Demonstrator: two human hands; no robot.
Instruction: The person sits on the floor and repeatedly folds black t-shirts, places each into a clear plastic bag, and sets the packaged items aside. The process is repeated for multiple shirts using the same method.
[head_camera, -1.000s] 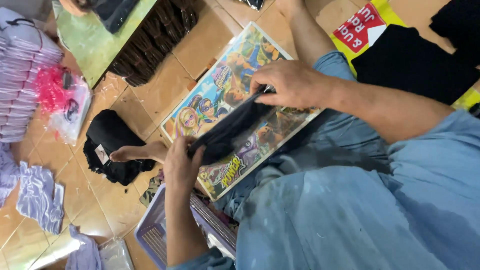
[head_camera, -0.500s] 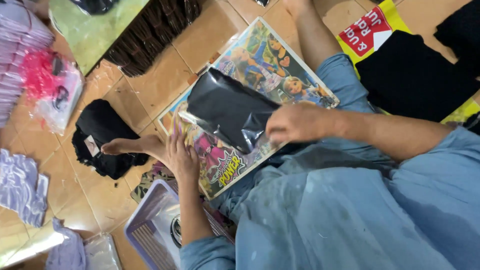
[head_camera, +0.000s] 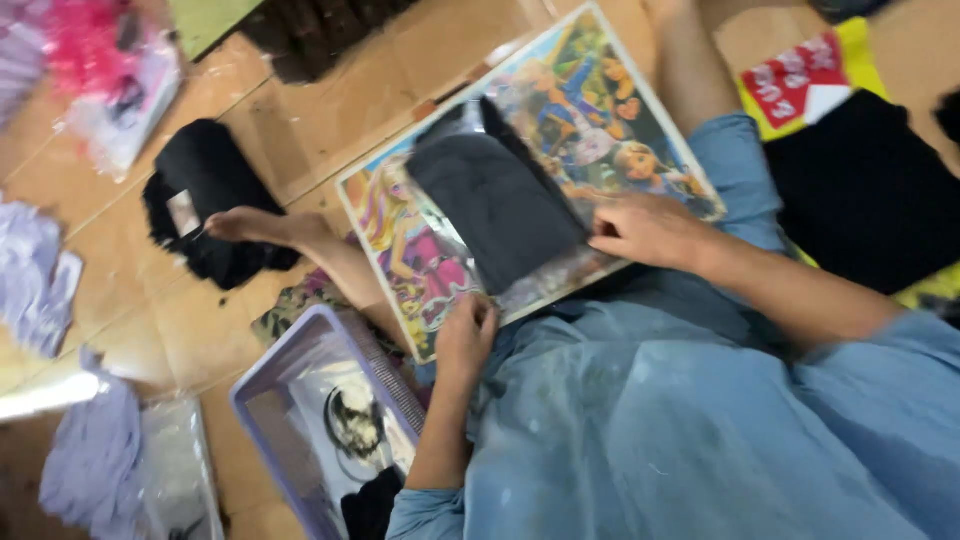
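A black folded garment in a clear plastic bag (head_camera: 495, 205) lies on a colourful cartoon picture board (head_camera: 620, 120) that rests across my lap. My left hand (head_camera: 468, 335) pinches the bag's near corner at the board's lower edge. My right hand (head_camera: 648, 230) has curled fingers holding the bag's right edge. My bare foot (head_camera: 250, 225) sticks out to the left of the board.
A lilac plastic basket (head_camera: 262, 400) sits by my left arm. Another black garment (head_camera: 195, 165) lies under the foot. Lilac cloths (head_camera: 35, 280) and pink bagged items (head_camera: 100, 60) lie at the left. A black cloth (head_camera: 860, 190) on a yellow-red sheet (head_camera: 800, 80) lies at the right.
The bagged garment now lies flatter and further up the board. My left hand came off the board to the bag's near corner. The view shifted, showing more of the basket.
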